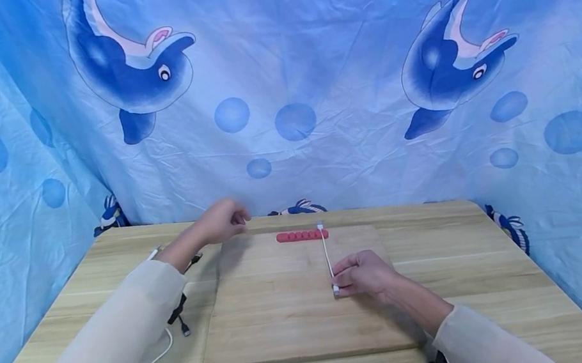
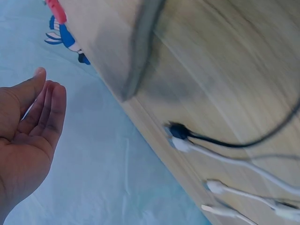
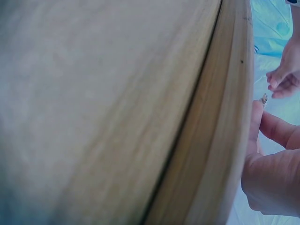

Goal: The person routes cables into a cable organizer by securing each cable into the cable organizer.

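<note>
A short white USB cable (image 1: 327, 253) runs across the wooden board (image 1: 269, 321). Its far plug lies at the right end of a red strip with several segments (image 1: 301, 236). With thumb and fingers, my right hand (image 1: 366, 275) pinches the cable near its near plug. In the right wrist view, a metal plug tip (image 3: 264, 98) pokes out past the fingertips of that hand. Raised above the board's far left corner, my left hand (image 1: 223, 220) holds nothing. The left wrist view shows its fingers (image 2: 54, 105) loosely bent, with the thumb close to them.
Left of the board, partly under the left forearm, lie several cables: a white cable (image 1: 160, 355), a black plug (image 1: 185, 328) and, in the left wrist view, another black cable (image 2: 225, 141). A blue dolphin-print curtain (image 1: 341, 69) hangs behind the table (image 1: 456, 256).
</note>
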`<action>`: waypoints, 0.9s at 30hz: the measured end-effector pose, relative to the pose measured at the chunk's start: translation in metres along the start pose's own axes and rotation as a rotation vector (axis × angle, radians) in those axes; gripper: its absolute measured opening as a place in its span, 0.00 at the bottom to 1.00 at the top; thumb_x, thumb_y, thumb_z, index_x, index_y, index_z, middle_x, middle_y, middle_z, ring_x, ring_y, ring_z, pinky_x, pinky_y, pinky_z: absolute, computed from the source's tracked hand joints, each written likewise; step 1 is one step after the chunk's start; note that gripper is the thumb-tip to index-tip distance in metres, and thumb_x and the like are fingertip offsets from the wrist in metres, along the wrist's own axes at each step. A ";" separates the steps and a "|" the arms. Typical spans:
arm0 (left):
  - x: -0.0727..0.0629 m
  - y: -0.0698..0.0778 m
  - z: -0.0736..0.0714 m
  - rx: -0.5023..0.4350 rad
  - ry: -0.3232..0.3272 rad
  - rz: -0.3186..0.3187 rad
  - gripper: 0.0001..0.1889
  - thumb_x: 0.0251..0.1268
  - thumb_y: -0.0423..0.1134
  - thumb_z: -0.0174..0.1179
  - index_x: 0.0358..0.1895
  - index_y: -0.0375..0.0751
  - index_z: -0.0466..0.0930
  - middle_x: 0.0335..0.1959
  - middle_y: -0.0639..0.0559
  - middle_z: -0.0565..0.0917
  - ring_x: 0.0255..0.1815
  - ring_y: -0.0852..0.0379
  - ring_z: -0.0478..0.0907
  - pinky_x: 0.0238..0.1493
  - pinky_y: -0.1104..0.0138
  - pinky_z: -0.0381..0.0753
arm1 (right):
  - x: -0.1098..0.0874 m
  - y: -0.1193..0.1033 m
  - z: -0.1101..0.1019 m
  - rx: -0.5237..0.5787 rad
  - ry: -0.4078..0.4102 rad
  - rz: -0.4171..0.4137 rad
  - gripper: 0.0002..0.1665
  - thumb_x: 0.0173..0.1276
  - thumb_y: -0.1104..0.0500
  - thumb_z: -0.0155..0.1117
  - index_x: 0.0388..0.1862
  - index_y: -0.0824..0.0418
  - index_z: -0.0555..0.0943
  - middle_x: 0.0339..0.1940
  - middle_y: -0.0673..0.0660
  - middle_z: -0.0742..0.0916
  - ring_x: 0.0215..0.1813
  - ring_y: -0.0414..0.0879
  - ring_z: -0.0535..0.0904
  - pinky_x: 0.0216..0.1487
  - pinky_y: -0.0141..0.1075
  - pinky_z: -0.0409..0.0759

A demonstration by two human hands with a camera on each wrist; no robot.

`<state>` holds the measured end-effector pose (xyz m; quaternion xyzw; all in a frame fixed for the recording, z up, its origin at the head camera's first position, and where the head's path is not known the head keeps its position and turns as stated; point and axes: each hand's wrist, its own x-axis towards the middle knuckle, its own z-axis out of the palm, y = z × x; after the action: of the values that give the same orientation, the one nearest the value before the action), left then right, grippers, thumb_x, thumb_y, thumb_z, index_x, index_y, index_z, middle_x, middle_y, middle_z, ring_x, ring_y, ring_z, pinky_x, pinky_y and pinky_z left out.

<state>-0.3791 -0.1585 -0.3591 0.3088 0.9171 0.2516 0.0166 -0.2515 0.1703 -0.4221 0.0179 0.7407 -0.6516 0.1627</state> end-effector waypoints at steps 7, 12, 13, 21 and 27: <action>-0.023 -0.015 -0.007 -0.018 -0.016 -0.016 0.10 0.67 0.25 0.65 0.48 0.25 0.83 0.38 0.42 0.87 0.43 0.48 0.84 0.50 0.54 0.83 | -0.001 -0.001 0.000 -0.014 0.007 0.003 0.14 0.66 0.76 0.64 0.50 0.79 0.79 0.36 0.63 0.89 0.36 0.46 0.86 0.43 0.40 0.88; -0.039 -0.031 -0.011 0.000 -0.004 -0.018 0.10 0.68 0.27 0.65 0.49 0.25 0.83 0.38 0.44 0.87 0.43 0.48 0.84 0.49 0.53 0.83 | -0.002 -0.003 0.001 -0.022 0.003 0.004 0.14 0.66 0.76 0.65 0.50 0.79 0.79 0.37 0.64 0.88 0.36 0.46 0.86 0.43 0.40 0.88; -0.043 -0.033 -0.012 0.000 -0.002 -0.019 0.10 0.68 0.27 0.65 0.49 0.25 0.83 0.38 0.43 0.87 0.43 0.48 0.84 0.49 0.53 0.84 | -0.002 -0.003 0.001 -0.023 0.002 0.004 0.14 0.66 0.76 0.65 0.50 0.79 0.79 0.37 0.64 0.88 0.36 0.46 0.86 0.43 0.40 0.88; -0.067 -0.049 -0.013 -0.011 0.013 -0.049 0.10 0.66 0.25 0.66 0.48 0.23 0.83 0.35 0.45 0.87 0.39 0.50 0.84 0.45 0.55 0.84 | -0.004 -0.004 0.002 -0.046 0.018 0.011 0.13 0.67 0.75 0.65 0.50 0.78 0.80 0.38 0.64 0.88 0.36 0.46 0.86 0.42 0.41 0.88; -0.077 -0.060 -0.014 0.002 0.012 -0.074 0.11 0.64 0.25 0.67 0.48 0.24 0.83 0.36 0.43 0.87 0.37 0.51 0.83 0.43 0.56 0.84 | -0.003 -0.003 0.002 -0.039 0.017 0.010 0.13 0.67 0.75 0.64 0.50 0.78 0.79 0.37 0.64 0.88 0.35 0.46 0.86 0.43 0.41 0.88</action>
<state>-0.3528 -0.2501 -0.3843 0.2734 0.9282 0.2516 0.0203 -0.2487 0.1685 -0.4182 0.0241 0.7544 -0.6362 0.1597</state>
